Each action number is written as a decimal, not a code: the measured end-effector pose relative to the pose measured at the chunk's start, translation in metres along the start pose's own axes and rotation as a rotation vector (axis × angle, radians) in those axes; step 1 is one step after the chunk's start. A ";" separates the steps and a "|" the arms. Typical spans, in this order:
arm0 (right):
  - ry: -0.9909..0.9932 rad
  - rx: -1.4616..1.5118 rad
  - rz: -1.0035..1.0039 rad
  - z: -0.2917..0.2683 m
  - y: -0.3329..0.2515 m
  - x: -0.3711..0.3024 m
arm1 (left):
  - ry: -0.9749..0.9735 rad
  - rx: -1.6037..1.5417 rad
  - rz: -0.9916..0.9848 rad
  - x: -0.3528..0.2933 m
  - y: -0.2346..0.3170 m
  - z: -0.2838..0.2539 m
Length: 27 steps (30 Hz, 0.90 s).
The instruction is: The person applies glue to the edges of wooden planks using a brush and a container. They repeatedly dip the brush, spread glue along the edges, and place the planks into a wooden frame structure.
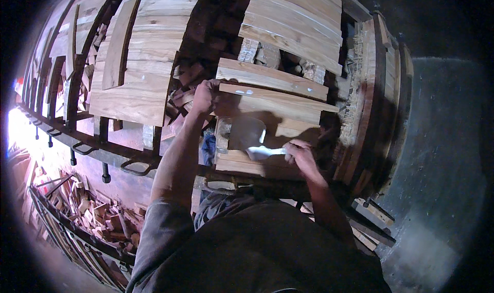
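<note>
Extending leftward from the right hand: one white implement, handle closed within that hand's fingers, located over the near boards. Just beside it, one grey rounded item, blurred, kind unclear. Beyond, one narrow board, white spots near its left end; left hand at that end, fingers bent, full grip cannot be told. Farther out: board panels, left and upper right; stacked timber, right; wood scraps, lower left.
</note>
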State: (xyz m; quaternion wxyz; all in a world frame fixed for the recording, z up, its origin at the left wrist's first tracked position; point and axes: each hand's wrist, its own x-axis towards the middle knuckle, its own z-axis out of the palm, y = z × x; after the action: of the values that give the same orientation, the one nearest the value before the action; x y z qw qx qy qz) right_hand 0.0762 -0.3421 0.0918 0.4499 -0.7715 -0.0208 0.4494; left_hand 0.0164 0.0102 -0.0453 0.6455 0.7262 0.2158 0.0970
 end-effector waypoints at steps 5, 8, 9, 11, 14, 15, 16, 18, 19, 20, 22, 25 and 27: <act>-0.016 0.262 -0.058 -0.008 -0.042 -0.009 | 0.185 0.032 -0.295 0.007 -0.033 -0.006; 0.175 0.642 -0.060 0.011 -0.072 0.002 | 0.218 0.222 -0.008 0.002 -0.050 -0.007; 0.213 0.462 -0.195 0.012 -0.073 0.013 | 0.188 0.227 0.007 0.001 -0.042 -0.005; 0.272 0.231 -0.327 0.016 -0.082 0.031 | 0.096 0.182 -0.101 -0.002 0.008 -0.004; 0.392 -0.075 -0.359 0.043 -0.117 0.050 | 0.112 0.240 -0.027 -0.006 0.006 -0.008; 0.391 -0.105 -0.369 0.053 -0.128 0.054 | 0.140 0.294 0.071 -0.007 -0.003 -0.008; 0.394 -0.129 -0.379 0.062 -0.136 0.059 | 0.139 0.365 0.067 -0.008 0.002 -0.009; 0.453 -0.231 -0.438 0.075 -0.142 0.072 | 0.129 0.505 0.059 -0.008 0.012 -0.009; 0.491 -0.311 -0.499 0.084 -0.141 0.080 | 0.107 0.410 0.030 -0.006 -0.009 -0.011; 0.529 -0.390 -0.561 0.093 -0.142 0.084 | 0.089 0.315 -0.001 -0.005 -0.030 -0.012; 0.514 -0.410 -0.474 0.098 -0.147 0.082 | 0.050 0.559 0.108 -0.009 0.004 -0.011; 0.471 -0.429 -0.560 0.100 -0.147 0.084 | 0.086 0.466 0.019 -0.012 0.014 -0.010; 0.497 -0.485 -0.513 0.099 -0.151 0.078 | 0.106 0.421 -0.089 -0.004 0.001 -0.013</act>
State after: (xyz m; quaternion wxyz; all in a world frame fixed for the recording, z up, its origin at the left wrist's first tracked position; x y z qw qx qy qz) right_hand 0.1084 -0.1516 0.1279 0.3439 -0.9096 -0.2082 0.1054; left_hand 0.0076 0.0196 -0.0420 0.4712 0.8286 0.2967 0.0590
